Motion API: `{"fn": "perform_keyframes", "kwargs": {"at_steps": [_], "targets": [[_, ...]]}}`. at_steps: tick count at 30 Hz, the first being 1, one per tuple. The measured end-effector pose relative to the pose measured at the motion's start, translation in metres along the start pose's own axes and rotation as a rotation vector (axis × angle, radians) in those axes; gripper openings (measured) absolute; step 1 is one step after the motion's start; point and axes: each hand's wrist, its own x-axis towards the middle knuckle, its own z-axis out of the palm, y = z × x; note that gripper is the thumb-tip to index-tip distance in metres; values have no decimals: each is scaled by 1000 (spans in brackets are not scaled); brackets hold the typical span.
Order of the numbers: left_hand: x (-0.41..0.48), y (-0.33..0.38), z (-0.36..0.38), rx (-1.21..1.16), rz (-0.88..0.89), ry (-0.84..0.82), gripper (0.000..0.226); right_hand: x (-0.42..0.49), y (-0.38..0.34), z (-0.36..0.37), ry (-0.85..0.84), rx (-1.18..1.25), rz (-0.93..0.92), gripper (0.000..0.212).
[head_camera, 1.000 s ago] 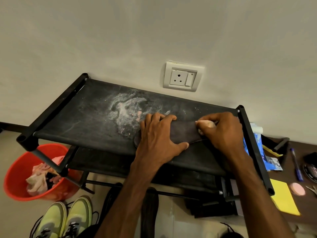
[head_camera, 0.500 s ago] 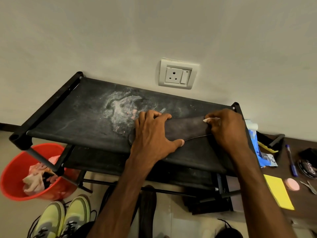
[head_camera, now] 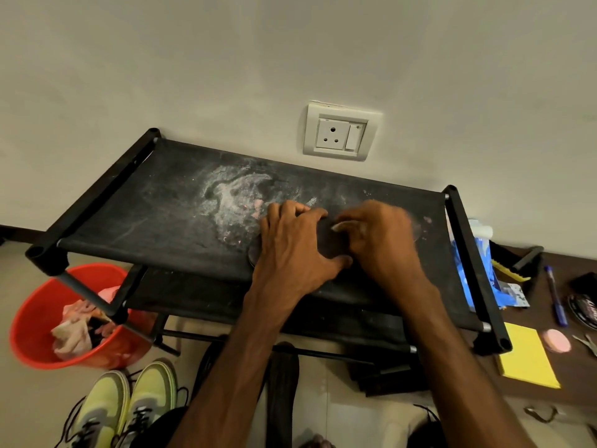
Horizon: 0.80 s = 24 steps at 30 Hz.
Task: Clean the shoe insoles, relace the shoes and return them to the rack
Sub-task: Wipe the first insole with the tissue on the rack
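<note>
A dark insole (head_camera: 329, 240) lies on the top shelf of the black shoe rack (head_camera: 155, 218), mostly hidden under both hands. My left hand (head_camera: 290, 247) lies flat on its left end with spread fingers, pressing it down. My right hand (head_camera: 381, 244) is curled round a small pale wipe (head_camera: 342, 225) and holds it against the insole right beside my left hand. A pair of lime-green sneakers (head_camera: 129, 409) stands on the floor at the lower left, laces loose.
White and pink residue (head_camera: 232, 198) stains the shelf fabric. A red bucket (head_camera: 29, 337) with rags stands at the left. To the right lie a blue packet (head_camera: 468, 273), a yellow pad (head_camera: 526, 360), a pen (head_camera: 555, 295) and a pink eraser (head_camera: 556, 340). A wall socket (head_camera: 339, 132) sits above.
My right hand slid left along the insole with the wipe, from its right end to right beside my left hand. The left hand stayed put.
</note>
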Motion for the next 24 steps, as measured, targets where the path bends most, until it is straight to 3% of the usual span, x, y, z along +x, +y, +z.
{"fn": "perform_keyframes", "kwargs": {"at_steps": [3,12,15,19,24], "targets": [[0,-2,0,-25,-7,-18,73,-2,-17,6,-72,109,-167,32],[0,-1,2,-11,-11,15,86,2,37,-21,120,-47,274,19],[1,-2,2,-17,-17,22,86,-2,24,-16,35,-80,162,24],[2,-3,2,-26,-16,3,85,-8,-2,-13,-167,87,-34,31],[2,-2,1,-19,-18,-7,89,-5,7,-16,-133,151,77,16]]}}
